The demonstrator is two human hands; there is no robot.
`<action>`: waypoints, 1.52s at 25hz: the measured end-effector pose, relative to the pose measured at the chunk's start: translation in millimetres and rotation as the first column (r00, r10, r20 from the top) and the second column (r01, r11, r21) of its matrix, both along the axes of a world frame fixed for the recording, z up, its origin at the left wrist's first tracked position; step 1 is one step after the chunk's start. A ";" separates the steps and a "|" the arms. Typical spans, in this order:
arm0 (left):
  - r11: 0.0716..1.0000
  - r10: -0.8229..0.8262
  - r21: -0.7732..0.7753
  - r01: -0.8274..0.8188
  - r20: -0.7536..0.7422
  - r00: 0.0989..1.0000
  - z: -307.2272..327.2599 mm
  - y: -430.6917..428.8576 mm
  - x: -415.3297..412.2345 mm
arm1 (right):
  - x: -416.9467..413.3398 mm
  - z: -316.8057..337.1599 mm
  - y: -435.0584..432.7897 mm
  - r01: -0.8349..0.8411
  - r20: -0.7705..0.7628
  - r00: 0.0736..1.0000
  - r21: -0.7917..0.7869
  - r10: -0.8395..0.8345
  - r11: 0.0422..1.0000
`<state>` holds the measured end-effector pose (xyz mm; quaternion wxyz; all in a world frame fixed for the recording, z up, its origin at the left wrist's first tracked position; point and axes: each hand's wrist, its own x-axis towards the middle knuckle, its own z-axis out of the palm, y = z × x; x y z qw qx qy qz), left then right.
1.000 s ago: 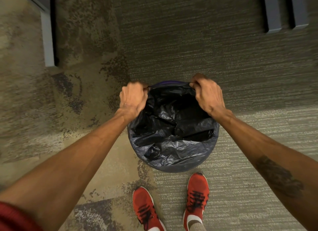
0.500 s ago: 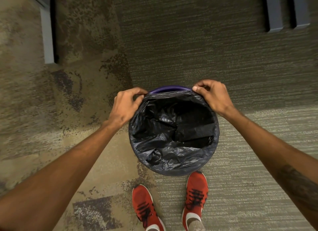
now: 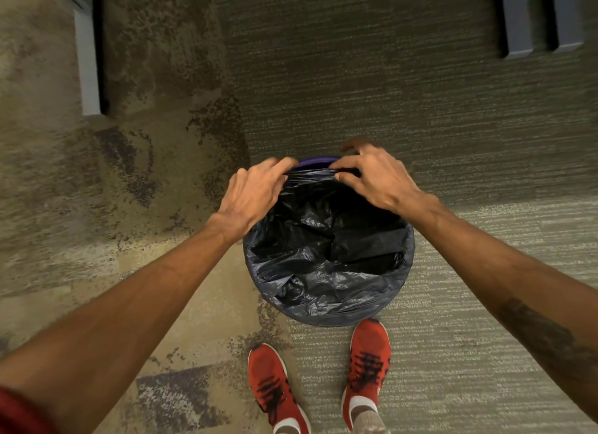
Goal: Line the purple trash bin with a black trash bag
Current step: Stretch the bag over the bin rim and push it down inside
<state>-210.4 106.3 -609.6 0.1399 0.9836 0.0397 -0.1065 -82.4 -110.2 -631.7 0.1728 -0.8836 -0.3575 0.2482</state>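
A round purple trash bin (image 3: 315,161) stands on the carpet in front of my feet; only a sliver of its far rim shows. A crumpled black trash bag (image 3: 326,262) fills its inside and is folded over the near and side rim. My left hand (image 3: 250,197) and my right hand (image 3: 378,178) are both at the far rim, close together, fingers pinching the stretched bag edge there. The bin's outer wall is hidden under the bag.
Patterned carpet covers the floor. My red shoes (image 3: 275,388) (image 3: 367,369) stand just behind the bin. A grey furniture leg (image 3: 87,61) rises at the upper left, and two grey legs (image 3: 517,19) stand at the upper right.
Both hands have slid from the bin's left and right sides toward the far rim and closer to each other, drawing the bag edge along with them.
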 end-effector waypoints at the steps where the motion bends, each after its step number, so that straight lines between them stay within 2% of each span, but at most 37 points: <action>1: 1.000 -0.010 0.014 0.010 -0.025 1.000 0.4 0.4 0.2 | -0.2 0.7 1.8 -0.030 0.024 0.999 -0.035 0.031 0.999; 4: 0.999 -0.021 0.039 0.024 -0.067 0.998 0.8 0.7 0.1 | 6.7 -1.1 2.4 -0.028 0.005 1.000 -0.041 0.028 0.999; 7: 0.999 -0.033 -0.008 0.033 -0.048 0.998 0.4 2.9 0.6 | 25.3 -1.0 -0.1 0.045 -0.229 0.972 -0.060 -0.057 0.997; 9: 0.998 -0.039 -0.043 0.038 -0.035 0.999 -1.4 5.3 2.1 | 32.1 1.4 0.4 0.057 -0.318 0.945 -0.054 -0.071 0.997; 13: 0.998 -0.028 -0.050 0.026 -0.044 0.999 -5.2 9.5 4.9 | 26.4 0.7 1.0 0.129 -0.336 0.935 0.012 -0.117 0.992; 15: 0.998 -0.049 -0.034 0.048 -0.038 0.998 -6.4 8.5 3.5 | 22.1 -1.4 0.1 0.154 -0.339 0.929 -0.007 -0.148 0.988; 20: 0.998 -0.066 -0.005 0.066 -0.065 0.996 -8.6 6.8 2.3 | 26.4 5.0 -3.2 0.011 -0.250 0.968 -0.073 -0.029 0.997; 23: 0.995 -0.103 0.004 0.103 -0.086 0.991 -8.9 9.2 2.0 | 33.3 7.1 -5.1 -0.013 -0.234 0.972 -0.102 -0.011 0.995; 28: 0.996 -0.056 -0.074 0.048 -0.124 0.991 -10.8 16.7 12.8 | 39.5 2.7 -7.6 0.090 -0.369 0.923 -0.065 -0.108 0.994; 32: 0.997 -0.049 -0.065 0.041 -0.139 0.989 -18.1 18.3 23.8 | 33.8 -4.3 -10.1 0.152 -0.443 0.883 -0.039 -0.153 0.988; 36: 0.996 -0.065 -0.072 0.054 -0.149 0.987 -20.5 18.9 29.1 | 32.0 0.8 -11.3 0.315 -0.621 0.743 -0.004 -0.249 0.949; 38: 0.996 -0.069 -0.063 0.061 -0.138 0.988 -20.5 18.2 29.1 | 33.2 1.3 -12.5 0.280 -0.592 0.773 -0.001 -0.226 0.960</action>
